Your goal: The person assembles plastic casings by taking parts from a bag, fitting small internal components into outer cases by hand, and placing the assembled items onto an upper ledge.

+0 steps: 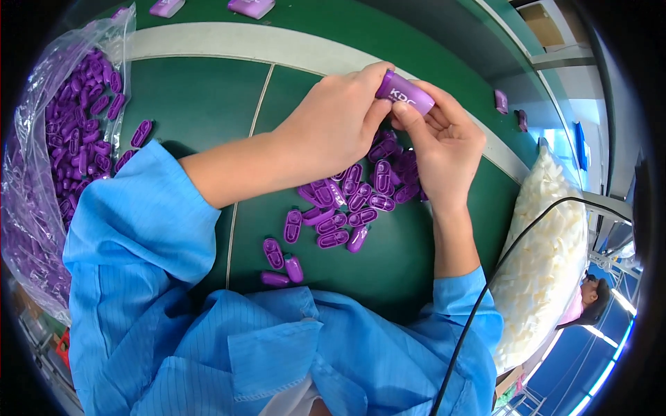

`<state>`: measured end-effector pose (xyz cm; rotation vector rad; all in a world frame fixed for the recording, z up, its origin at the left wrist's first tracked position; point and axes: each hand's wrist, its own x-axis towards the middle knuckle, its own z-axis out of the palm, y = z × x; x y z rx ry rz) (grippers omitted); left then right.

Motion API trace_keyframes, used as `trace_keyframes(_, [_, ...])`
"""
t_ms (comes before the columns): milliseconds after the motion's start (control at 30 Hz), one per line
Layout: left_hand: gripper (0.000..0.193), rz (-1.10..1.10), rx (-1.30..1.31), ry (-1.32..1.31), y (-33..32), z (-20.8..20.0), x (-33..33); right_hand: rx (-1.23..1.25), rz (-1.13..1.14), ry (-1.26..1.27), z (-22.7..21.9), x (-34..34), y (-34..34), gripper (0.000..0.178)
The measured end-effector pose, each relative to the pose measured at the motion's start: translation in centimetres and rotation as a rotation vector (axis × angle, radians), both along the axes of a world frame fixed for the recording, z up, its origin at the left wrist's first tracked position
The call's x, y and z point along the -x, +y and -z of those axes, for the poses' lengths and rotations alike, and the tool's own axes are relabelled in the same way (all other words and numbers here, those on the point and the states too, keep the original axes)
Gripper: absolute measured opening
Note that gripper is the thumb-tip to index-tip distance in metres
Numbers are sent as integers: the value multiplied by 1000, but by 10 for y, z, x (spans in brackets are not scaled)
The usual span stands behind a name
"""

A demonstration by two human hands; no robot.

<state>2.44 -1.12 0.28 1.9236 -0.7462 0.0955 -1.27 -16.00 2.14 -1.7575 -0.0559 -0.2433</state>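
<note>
A green tabletop [194, 90] fills the workspace, a clear plastic bag [126, 45] of purple parts bulging at its left edge and a packed bag of cream-coloured pieces [544, 270] at its right. Near the far edge, right of the seam, the worker's left hand [340, 107] pinches one end of a purple, white-printed plastic casing [413, 97]; the right hand [449, 145] grips the other, thumb against its face, fingers curled behind. The glossy casing looks light, stiff and slightly slick, hardly fragile, best held by its rounded ends or long sides. Smaller purple oval shells [361, 197] lie heaped near the tabletop's middle, strays scattering toward the near edge.
</note>
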Motion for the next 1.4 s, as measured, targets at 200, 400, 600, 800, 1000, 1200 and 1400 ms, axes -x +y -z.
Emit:
trace_keyframes(200, [42,163,39,326,4,-1,-24,-117,14,24,6,-13,-2,26])
trace_keyframes(400, [35,-46,-85,156,7,2,-69,588,222,-190,27,-51,-45,39])
trace_keyframes(600, [31,-24,196,-234,8,15,-99,1163,768,-227,39,-90,-183,42])
trace_keyframes(800, [31,-143,-145,17,14,13,-104,935,627,-432,17,-85,-121,35])
trace_keyframes(1000, [25,-47,-71,-38,10,8,-92,815,173,-442,30,-91,-30,36])
trace_keyframes(1200, [21,-55,-73,90,14,-2,-96,438,-107,-52,22,-76,-17,26])
trace_keyframes(1400, [19,78,121,186,17,-2,-91,386,-232,-306,14,-60,-12,23])
